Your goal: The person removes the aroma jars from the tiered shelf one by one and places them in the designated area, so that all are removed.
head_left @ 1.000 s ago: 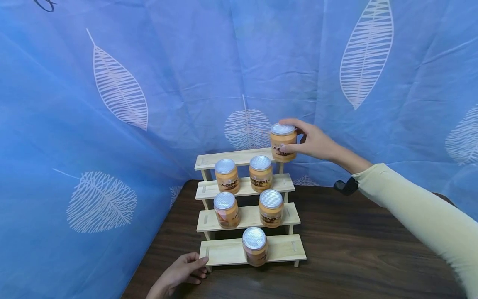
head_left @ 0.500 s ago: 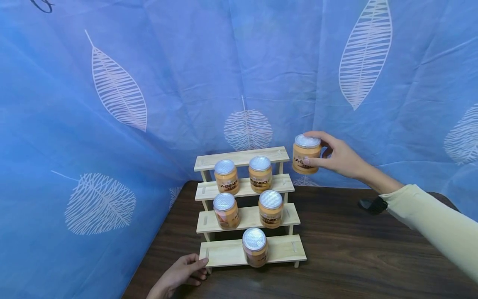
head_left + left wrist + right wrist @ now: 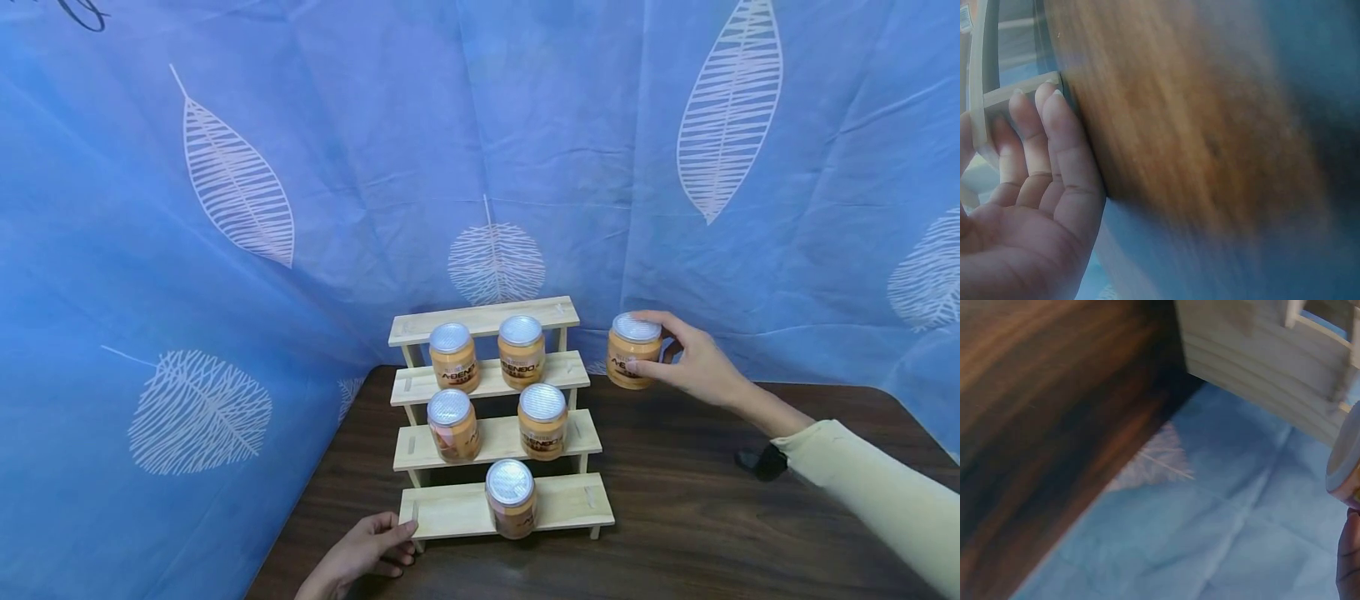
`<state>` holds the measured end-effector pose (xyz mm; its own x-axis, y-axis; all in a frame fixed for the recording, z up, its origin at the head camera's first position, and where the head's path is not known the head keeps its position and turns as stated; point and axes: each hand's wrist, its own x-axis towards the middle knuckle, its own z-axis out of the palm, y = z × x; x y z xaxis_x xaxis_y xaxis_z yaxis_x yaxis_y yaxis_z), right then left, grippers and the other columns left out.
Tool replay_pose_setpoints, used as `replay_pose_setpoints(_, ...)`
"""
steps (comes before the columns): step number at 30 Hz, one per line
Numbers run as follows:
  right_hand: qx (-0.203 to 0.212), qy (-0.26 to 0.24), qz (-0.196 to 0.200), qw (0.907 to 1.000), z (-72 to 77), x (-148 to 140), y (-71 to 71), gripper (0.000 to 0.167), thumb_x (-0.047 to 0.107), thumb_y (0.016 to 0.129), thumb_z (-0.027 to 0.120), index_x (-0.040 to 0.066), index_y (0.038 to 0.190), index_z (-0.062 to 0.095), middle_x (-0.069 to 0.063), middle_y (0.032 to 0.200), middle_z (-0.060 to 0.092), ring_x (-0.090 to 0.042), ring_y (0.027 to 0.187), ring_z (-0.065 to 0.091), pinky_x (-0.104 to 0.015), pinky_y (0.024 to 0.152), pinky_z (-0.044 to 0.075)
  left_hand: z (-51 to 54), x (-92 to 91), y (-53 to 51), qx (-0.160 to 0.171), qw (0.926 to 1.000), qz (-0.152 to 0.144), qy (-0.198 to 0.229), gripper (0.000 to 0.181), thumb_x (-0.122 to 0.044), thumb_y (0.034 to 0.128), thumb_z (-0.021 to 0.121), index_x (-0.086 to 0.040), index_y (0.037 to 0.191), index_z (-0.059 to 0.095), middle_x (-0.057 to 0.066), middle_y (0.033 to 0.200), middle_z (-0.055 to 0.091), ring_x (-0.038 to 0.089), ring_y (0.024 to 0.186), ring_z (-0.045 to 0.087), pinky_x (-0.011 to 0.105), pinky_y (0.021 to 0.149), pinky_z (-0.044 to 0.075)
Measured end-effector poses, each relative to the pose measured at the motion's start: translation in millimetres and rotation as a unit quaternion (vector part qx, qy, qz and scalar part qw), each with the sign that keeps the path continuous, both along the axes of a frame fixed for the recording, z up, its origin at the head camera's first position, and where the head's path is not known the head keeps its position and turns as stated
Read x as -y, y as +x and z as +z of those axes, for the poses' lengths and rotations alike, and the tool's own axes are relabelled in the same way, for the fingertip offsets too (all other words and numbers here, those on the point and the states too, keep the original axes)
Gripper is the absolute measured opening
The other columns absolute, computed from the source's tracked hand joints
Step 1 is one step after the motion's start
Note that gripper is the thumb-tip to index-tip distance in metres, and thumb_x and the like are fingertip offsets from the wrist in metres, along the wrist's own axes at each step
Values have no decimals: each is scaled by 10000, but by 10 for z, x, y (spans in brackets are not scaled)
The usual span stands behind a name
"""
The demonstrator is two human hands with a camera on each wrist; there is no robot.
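Blue leaf-printed cloth (image 3: 360,167) is spread across the upper frame; below, a dark table (image 3: 697,517) is seen; at lower centre a four-step rack (image 3: 446,512) is gripped at its lower-left end by the left hand (image 3: 362,547); right of centre, by the right hand (image 3: 696,365), a silver-lidded jar (image 3: 626,348) is clasped, apart from the rack.

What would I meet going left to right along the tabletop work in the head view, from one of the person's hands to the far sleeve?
Left hand → wooden rack bearing five jars → held jar → right hand → pale yellow sleeve.
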<state>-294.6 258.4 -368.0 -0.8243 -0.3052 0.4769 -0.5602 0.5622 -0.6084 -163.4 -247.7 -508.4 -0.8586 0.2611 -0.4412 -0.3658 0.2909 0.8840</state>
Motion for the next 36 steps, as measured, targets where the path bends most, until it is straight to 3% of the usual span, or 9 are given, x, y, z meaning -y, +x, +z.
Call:
replay_pose_setpoints(9,209,170,-211,9994,-464,-64,2,700,243,852,824,172,1456,477,-148,1175,611,-181,741,573,-272,592,489,-17,11,-1,59,10000,-13,60,313,-421,997,611,-125,900,589,7,872,706,118,794,692,300,706,586)
replay_pose_setpoints(21,377,22,-245,9990,-960,-81,-12,684,249,863,814,145,1447,473,-150,1195,605,-95,727,578,-267,568,494,-34,34,-19,44,9999,-78,48,324,-423,1007,594,-112,917,594,14,881,696,127,804,692,315,721,590)
replay_pose_setpoints(36,184,245,-376,9988,-1279,41,-42,677,265,831,843,127,1400,504,-140,1198,616,-162,759,553,-237,581,454,-24,28,-19,-13,9999,-102,37,333,-427,1005,595,-102,931,598,13,882,699,123,804,690,307,715,586)
